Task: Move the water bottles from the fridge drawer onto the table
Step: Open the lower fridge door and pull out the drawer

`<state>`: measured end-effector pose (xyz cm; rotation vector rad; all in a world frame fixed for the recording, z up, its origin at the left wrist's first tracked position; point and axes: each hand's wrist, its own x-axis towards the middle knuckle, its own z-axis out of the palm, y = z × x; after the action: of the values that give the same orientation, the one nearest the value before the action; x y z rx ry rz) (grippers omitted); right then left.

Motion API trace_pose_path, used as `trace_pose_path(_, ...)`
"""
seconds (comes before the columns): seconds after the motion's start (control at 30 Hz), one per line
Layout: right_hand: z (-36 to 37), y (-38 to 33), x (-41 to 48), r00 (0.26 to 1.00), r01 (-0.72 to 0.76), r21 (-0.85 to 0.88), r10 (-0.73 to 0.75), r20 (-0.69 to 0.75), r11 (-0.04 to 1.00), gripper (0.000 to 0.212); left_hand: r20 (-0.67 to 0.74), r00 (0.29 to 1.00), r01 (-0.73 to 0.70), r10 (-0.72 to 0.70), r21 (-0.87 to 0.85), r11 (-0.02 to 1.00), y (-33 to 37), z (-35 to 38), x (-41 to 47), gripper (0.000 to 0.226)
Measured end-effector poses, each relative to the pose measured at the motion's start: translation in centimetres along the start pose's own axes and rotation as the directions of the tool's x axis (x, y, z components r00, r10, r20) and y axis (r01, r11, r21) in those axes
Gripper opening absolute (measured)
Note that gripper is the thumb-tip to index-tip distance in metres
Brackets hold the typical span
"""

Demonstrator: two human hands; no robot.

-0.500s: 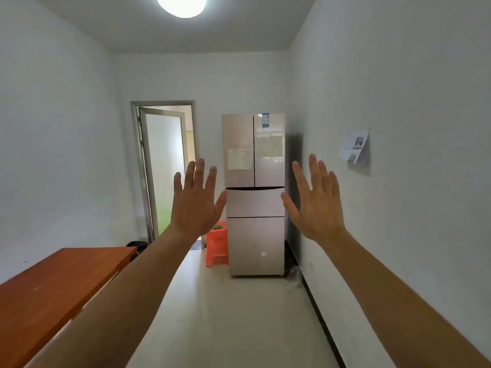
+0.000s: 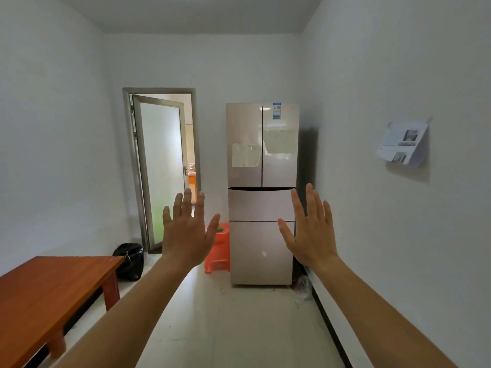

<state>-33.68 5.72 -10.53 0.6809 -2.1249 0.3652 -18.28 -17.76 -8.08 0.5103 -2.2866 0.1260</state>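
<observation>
Begin with the left hand (image 2: 187, 235) and the right hand (image 2: 310, 232) as held now: raised ahead, palms forward, fingers straight and a little apart, gripping nothing. Look for the water bottles and find none in view. Judge them shut away inside the fridge (image 2: 261, 155) at the far end of the room, behind either the upper drawer (image 2: 261, 204) or the lower drawer (image 2: 261, 251), both closed; cannot tell which. Walk straight toward the fridge, keeping to the right of the table (image 2: 39, 293) and clear of its far right corner. Mind the orange stool (image 2: 219, 253) just beside the fridge's lower left corner and the black bag (image 2: 129, 260) on the floor just past that table corner; remember both for the return trip with full hands. Stop close enough to reach, yet far enough back to leave room for a drawer pulled fully out. Lower both hands, hook fingertips over the top edge of the drawer front near its middle, and pull evenly to avoid racking it sideways. Try the upper drawer first; on finding no bottles, shut it and open the lower drawer.
</observation>
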Motion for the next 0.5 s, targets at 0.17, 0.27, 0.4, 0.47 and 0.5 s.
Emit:
trace_pose_path(0.17, 9.1, -0.3, 5.7, 0.993, 0.010, -0.070, -0.002, 0.120, 0.997, 0.081, 0.056, 0.998, -0.019, 0.019, 0.000, 1.000, -3.2, 7.6, 7.6, 0.078)
trace_pose_path(0.27, 13.1, 0.3, 8.6, 0.992, -0.025, -0.066, 0.033, 0.125, 0.998, 0.080, 0.118, 0.993, 0.001, 0.001, -0.015, 1.000, -3.4, 12.4, 11.7, 0.073)
trace_pose_path(0.4, 20.0, 2.3, 12.1, 0.985, -0.009, -0.088, 0.024, 0.173, 0.996, 0.076, 0.203, 0.978, -0.046, 0.047, -0.011, 0.999, -3.0, 20.7, 16.3, 0.072)
trace_pose_path(0.47, 23.9, 3.6, 13.6, 0.979, -0.019, -0.080, 0.034, 0.199, 0.997, 0.074, 0.238, 0.970, -0.042, 0.046, -0.019, 0.999, -2.7, 24.9, 18.4, 0.072)
trace_pose_path(0.5, 26.3, 4.5, 14.4, 0.978, -0.021, -0.085, 0.038, 0.205, 0.996, 0.073, 0.247, 0.968, -0.039, 0.042, -0.018, 0.999, -2.6, 27.4, 19.5, 0.072)
